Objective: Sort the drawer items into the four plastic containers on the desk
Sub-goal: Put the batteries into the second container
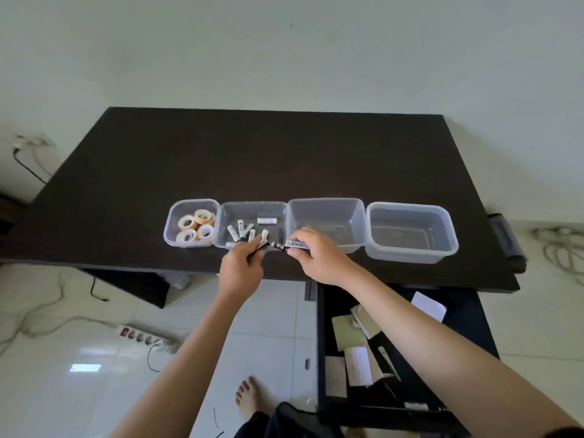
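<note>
Four clear plastic containers stand in a row on the dark desk (284, 153). The leftmost container (177, 216) holds several tape rolls (196, 229). The second container (252, 207) holds several batteries (243, 230). The third container (328, 207) and the fourth container (410, 216) look empty. My left hand (241, 267) is shut on a dark battery (263, 247) at the second container's front rim. My right hand (319, 257) grips a blue-and-white battery (297, 245) beside it. The open drawer (401, 352) lies below the desk at the right.
Paper notes and small boxes (357, 349) lie in the drawer with a pen (420, 406) near its front. A power strip (145, 336) and cables (562, 248) lie on the tiled floor. My bare foot (248, 396) stands near the drawer.
</note>
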{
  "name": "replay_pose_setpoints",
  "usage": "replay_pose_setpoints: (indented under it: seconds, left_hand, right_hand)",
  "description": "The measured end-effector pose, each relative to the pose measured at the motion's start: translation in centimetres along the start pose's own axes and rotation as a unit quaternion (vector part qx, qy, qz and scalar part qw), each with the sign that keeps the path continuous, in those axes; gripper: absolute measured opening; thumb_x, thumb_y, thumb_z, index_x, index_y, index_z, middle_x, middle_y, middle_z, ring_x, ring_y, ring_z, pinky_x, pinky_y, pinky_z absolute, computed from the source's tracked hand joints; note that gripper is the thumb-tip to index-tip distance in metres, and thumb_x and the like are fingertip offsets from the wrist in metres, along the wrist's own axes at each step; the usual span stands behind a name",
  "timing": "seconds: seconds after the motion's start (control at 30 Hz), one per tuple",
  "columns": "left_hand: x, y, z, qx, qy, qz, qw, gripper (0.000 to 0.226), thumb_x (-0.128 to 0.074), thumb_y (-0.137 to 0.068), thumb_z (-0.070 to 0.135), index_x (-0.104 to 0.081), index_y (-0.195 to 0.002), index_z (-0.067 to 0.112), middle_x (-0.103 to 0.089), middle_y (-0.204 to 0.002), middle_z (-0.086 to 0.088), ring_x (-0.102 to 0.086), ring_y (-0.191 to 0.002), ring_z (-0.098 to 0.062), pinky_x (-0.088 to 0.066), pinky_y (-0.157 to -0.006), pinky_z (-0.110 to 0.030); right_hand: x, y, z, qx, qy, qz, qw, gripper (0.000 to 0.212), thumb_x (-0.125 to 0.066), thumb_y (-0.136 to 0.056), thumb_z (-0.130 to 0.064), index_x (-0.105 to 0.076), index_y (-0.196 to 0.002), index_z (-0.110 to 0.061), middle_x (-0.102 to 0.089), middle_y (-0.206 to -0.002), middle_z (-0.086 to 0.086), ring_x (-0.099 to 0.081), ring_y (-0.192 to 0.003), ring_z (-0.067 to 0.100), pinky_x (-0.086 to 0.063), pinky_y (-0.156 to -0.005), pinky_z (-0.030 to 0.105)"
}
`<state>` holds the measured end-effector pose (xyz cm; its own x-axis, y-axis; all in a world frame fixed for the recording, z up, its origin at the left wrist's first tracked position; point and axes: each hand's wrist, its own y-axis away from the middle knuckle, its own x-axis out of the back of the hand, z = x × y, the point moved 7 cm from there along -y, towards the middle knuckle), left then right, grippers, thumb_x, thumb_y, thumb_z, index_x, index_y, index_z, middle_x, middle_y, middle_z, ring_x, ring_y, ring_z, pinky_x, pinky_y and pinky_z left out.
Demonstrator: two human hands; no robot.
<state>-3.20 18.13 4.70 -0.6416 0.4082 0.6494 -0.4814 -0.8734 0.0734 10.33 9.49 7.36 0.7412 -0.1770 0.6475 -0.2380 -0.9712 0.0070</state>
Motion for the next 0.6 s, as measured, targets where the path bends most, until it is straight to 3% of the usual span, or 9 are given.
replay_pose_setpoints:
  seconds: [0.1,0.2,0.33,0.43,0.5,0.6]
  left_hand:
    - [2.8,-4.1,-1.5,-0.013,-0.030,-0.025,0.999,0.037,-0.056,-0.092,0.011,-0.058,-0.129,0.012,-0.065,-0.112,-0.010,-0.062,-0.102,-0.026,-0.047,-0.090,-0.031]
    - [4.1,-7.3,-2.6,-0.026,-0.079,-0.056,0.995,0.037,-0.057,-0.091,0.015,-0.059,-0.128,0.014,-0.067,-0.114,-0.008,-0.062,-0.103,-0.027,-0.049,-0.090,-0.033]
    - [3.7,-9.2,-2.9,-0.054,-0.184,-0.118,0.974,0.022,-0.056,-0.089,0.019,-0.070,-0.106,0.017,-0.071,-0.090,-0.008,-0.064,-0.085,-0.031,-0.054,-0.075,-0.039]
    - [3.3,-9.7,-3.1,-0.068,-0.215,-0.138,0.964,0.017,-0.054,-0.086,0.017,-0.070,-0.092,0.015,-0.070,-0.082,-0.008,-0.063,-0.079,-0.031,-0.055,-0.070,-0.040]
    - [3.0,-9.6,-3.3,-0.070,-0.210,-0.144,0.965,0.018,-0.054,-0.086,0.013,-0.069,-0.096,0.014,-0.071,-0.087,-0.009,-0.063,-0.080,-0.029,-0.055,-0.071,-0.038]
    - [2.6,-9.2,-3.4,-0.073,-0.197,-0.152,0.966,0.027,-0.053,-0.088,0.008,-0.067,-0.111,0.013,-0.070,-0.102,-0.011,-0.063,-0.089,-0.030,-0.052,-0.074,-0.034]
  right_hand:
    - [-2.1,-5.2,-1.9,-0.009,0.033,0.003,0.999,0.016,-0.053,-0.094,-0.017,-0.059,-0.105,-0.007,-0.049,-0.093,-0.004,-0.044,-0.084,0.013,-0.034,-0.074,0.028]
    - [-4.1,-9.1,-2.2,-0.048,0.074,-0.026,0.996,0.014,-0.053,-0.095,-0.018,-0.060,-0.104,-0.010,-0.052,-0.100,0.000,-0.052,-0.088,0.019,-0.044,-0.079,0.039]
    - [-6.4,-11.6,-1.1,-0.121,0.179,-0.090,0.972,0.029,-0.050,-0.092,-0.007,-0.057,-0.120,-0.011,-0.055,-0.123,0.007,-0.058,-0.104,0.028,-0.043,-0.092,0.045]
    - [-7.6,-12.5,0.0,-0.151,0.217,-0.113,0.958,0.036,-0.050,-0.091,-0.006,-0.053,-0.126,-0.012,-0.055,-0.128,0.008,-0.060,-0.101,0.028,-0.046,-0.081,0.037]
    - [-7.8,-12.7,0.4,-0.154,0.231,-0.114,0.954,0.035,-0.052,-0.090,-0.007,-0.053,-0.125,-0.012,-0.057,-0.124,0.010,-0.060,-0.098,0.027,-0.048,-0.076,0.034]
    - [-7.5,-12.3,0.6,-0.159,0.230,-0.095,0.955,0.038,-0.055,-0.089,-0.008,-0.054,-0.126,-0.016,-0.059,-0.123,0.009,-0.061,-0.100,0.026,-0.053,-0.084,0.039]
